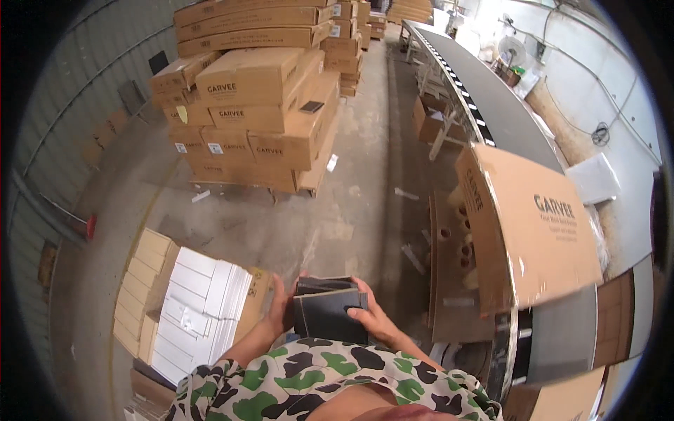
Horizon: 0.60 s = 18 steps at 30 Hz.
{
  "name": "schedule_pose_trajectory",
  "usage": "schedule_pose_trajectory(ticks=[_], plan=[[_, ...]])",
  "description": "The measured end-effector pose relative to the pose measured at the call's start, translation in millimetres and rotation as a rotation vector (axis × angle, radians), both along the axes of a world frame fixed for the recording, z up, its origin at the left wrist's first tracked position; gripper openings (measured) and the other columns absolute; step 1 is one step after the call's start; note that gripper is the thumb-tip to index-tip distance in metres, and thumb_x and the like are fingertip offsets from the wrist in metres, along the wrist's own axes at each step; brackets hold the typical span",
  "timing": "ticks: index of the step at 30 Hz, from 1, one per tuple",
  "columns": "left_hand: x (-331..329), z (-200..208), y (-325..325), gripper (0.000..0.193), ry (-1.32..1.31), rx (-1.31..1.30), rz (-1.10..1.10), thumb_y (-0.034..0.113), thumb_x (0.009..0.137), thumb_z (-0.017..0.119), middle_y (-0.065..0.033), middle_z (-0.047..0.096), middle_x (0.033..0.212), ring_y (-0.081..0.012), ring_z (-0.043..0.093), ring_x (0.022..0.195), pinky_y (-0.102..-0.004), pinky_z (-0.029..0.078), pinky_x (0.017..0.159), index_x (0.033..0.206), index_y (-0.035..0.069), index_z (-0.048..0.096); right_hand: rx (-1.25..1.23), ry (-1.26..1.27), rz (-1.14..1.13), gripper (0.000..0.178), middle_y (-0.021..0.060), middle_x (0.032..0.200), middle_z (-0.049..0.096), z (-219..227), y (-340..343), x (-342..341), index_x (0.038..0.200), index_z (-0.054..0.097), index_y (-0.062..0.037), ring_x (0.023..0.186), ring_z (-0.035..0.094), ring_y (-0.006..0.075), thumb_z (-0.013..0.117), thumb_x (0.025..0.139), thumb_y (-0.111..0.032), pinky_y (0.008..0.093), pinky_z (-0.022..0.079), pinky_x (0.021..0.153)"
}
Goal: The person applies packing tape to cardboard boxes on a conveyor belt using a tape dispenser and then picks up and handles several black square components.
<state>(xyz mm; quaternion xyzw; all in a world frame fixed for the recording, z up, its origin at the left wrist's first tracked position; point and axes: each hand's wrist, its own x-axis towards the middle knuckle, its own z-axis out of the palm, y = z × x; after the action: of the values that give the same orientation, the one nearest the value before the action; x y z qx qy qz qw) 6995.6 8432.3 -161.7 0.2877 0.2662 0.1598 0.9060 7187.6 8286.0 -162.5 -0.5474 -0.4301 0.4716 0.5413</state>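
Close in front of my body I hold a small stack of dark grey flat panels [324, 317] with pale stitching-like lines along the edges. My left hand [282, 305] is closed around the stack's left side, its fingers partly hidden. On the other side, my right hand [375, 317] grips the stack with the thumb lying on top and the fingers at the far right edge. What the panels belong to I cannot make out. Just left of my left hand stands an open carton [258, 298] beside a bundle of white flat pieces [193, 295].
Cream-coloured slats [144, 291] lie at the left. Stacked brown cartons [253, 91] rise on a pallet ahead. Along the right runs a conveyor belt [484, 77], with a large carton [540, 231] on its near part. Paper scraps [332, 163] litter the concrete floor.
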Motion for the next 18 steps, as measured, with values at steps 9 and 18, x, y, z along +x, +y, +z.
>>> schedule_pose_trajectory(ticks=[9,18], plan=[[115,-15,108,0.103,0.023,0.157,-0.053,0.054,0.076,0.067,-0.0105,0.029,0.146,-0.0235,0.033,0.131,-0.0370,0.027,0.109,0.149,0.015,0.006,-0.147,0.156,0.043,0.070,0.0170,0.144,0.028,8,156,137,0.143,0.026,-0.0022,0.135,0.026,0.0281,0.054,0.086,-0.032,0.0346,0.018,0.111],[273,11,285,0.076,-0.067,0.185,0.059,0.022,0.068,0.060,-0.0142,0.049,0.131,-0.0236,0.050,0.116,-0.0348,0.040,0.100,0.138,0.006,0.036,-0.164,-0.020,-0.028,0.075,0.0222,0.141,0.029,12,348,282,0.141,0.029,0.0020,0.133,0.029,0.0299,0.058,0.084,-0.036,0.0346,0.022,0.109]])
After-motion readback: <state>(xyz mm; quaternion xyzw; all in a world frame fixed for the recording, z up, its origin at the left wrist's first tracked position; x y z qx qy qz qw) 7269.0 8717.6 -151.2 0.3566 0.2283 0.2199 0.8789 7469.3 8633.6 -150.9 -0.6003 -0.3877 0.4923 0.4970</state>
